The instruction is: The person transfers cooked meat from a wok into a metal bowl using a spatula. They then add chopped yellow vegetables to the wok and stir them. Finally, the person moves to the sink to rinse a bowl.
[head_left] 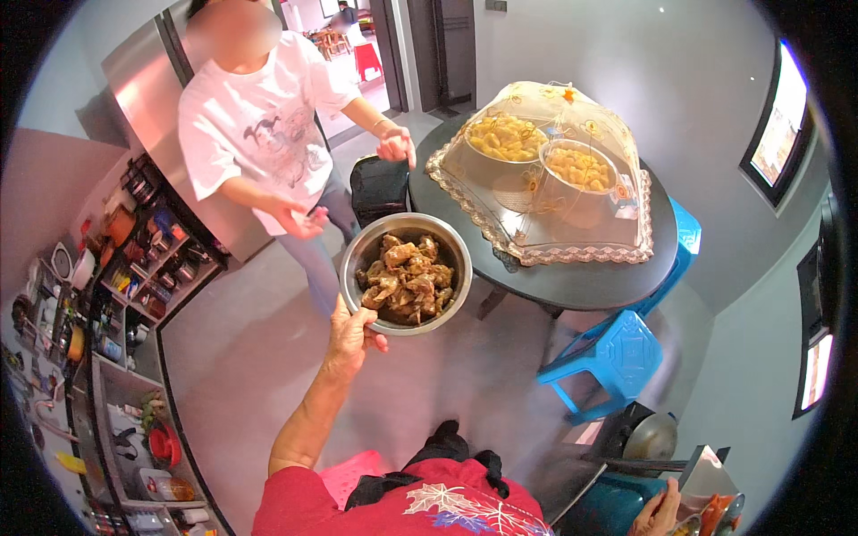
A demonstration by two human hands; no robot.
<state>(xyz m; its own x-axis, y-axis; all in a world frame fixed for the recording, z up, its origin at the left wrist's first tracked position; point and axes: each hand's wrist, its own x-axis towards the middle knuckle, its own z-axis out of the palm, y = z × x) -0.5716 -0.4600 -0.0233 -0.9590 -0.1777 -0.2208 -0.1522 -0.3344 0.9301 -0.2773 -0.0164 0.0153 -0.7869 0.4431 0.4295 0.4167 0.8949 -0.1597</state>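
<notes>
My left hand [350, 338] grips the near rim of a round steel bowl [351, 268], thumb over the edge. Browned chunks of meat [411, 284] fill its middle, and it is held out at arm's length above the floor. My right hand [659, 511] is low at the right edge of my body, partly cut off by the frame. Its fingers look extended beside a grey panel [708, 473], with nothing visible in them; whether they touch the panel is unclear. Across from me, a person in a white T-shirt [268, 134] holds both hands out near the bowl, apart from it.
A dark round table [447, 259] carries a lace-edged mesh food cover [581, 116] over two bowls of yellow food. Blue plastic stools [617, 357] stand beside it. Along the left runs a cluttered counter with a sink [112, 393]. A dark bin-like object [380, 188] stands behind the bowl.
</notes>
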